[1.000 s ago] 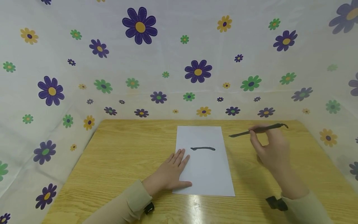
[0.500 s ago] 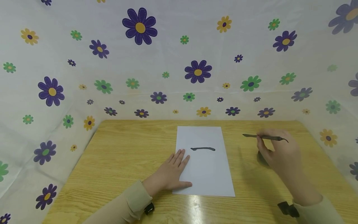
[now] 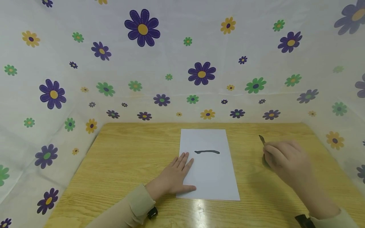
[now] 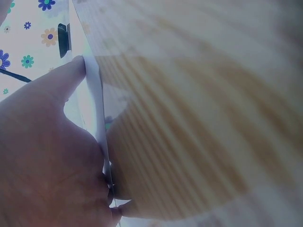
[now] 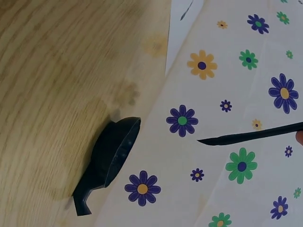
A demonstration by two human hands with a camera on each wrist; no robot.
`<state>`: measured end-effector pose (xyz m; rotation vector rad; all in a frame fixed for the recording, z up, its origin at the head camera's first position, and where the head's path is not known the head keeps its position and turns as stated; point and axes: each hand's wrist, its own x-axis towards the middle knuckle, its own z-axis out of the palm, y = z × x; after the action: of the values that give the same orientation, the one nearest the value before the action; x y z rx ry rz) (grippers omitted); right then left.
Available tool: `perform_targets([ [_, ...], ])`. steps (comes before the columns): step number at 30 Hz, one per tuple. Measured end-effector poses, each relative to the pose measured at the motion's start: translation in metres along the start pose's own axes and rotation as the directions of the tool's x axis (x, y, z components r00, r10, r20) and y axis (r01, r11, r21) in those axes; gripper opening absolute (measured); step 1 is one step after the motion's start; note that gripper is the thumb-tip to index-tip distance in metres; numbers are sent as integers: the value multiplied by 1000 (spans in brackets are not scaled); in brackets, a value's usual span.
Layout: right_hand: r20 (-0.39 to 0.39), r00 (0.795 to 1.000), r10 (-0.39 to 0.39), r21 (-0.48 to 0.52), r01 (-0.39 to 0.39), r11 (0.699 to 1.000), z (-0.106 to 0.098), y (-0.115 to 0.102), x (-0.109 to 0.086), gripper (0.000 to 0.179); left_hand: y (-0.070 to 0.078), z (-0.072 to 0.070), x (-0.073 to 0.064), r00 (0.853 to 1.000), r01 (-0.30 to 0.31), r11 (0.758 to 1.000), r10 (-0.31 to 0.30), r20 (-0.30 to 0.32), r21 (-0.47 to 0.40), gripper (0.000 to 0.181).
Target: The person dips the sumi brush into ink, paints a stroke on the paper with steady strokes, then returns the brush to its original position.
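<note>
A white sheet of paper (image 3: 211, 177) lies on the wooden table, bearing one dark, roughly horizontal stroke (image 3: 207, 152). My left hand (image 3: 172, 177) rests flat on its left edge with fingers spread. To the right of the sheet, my right hand (image 3: 291, 164) holds a dark writing brush (image 3: 261, 139) above the table, its tip pointing away; the hand hides most of the shaft. The right wrist view shows the brush's dark tip (image 5: 227, 139) in the air, apart from a black ink dish (image 5: 113, 151) with a short spout or handle. In the head view that hand mostly covers the dish (image 3: 265, 161).
A white cloth with printed flowers (image 3: 201, 74) hangs behind and at both sides of the wooden table (image 3: 128, 152). Bare tabletop lies left of the sheet and between the sheet and the ink dish.
My right hand has moved right and toward me with the brush, whose tip swung from pointing left to pointing away. My left hand and the sheet stay put.
</note>
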<state>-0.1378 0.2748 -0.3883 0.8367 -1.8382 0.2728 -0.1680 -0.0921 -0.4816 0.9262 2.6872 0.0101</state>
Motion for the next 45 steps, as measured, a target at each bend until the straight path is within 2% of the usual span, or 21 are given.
perform_targets([
  [2,7,1000,-29,-2,29,1000,-2,0,-1,36,0,0,0,1000,2,1000,-2,0,2,104],
  [8,95,991,-92,-27,95,995,-13,0,-8,35,0,1,1,1000,5,1000,-5,-1,3,104],
  [20,246,951,-190,-42,206,978,-28,4,-26,41,1,0,1,1000,8,1000,-8,-2,-9,104],
  [29,295,936,-193,-6,204,979,-37,9,-43,44,1,1,1,1000,2,1000,-2,-1,-1,104],
  [36,383,904,-188,-23,213,977,-50,16,-59,51,1,1,1,1000,2,1000,-2,-1,-4,104],
  [39,398,897,-192,-31,222,974,-55,17,-65,53,1,1,0,1000,3,1000,-3,1,-5,104],
  [45,386,900,-201,4,217,976,-59,18,-73,51,1,0,0,1000,3,1000,-3,2,-8,104],
])
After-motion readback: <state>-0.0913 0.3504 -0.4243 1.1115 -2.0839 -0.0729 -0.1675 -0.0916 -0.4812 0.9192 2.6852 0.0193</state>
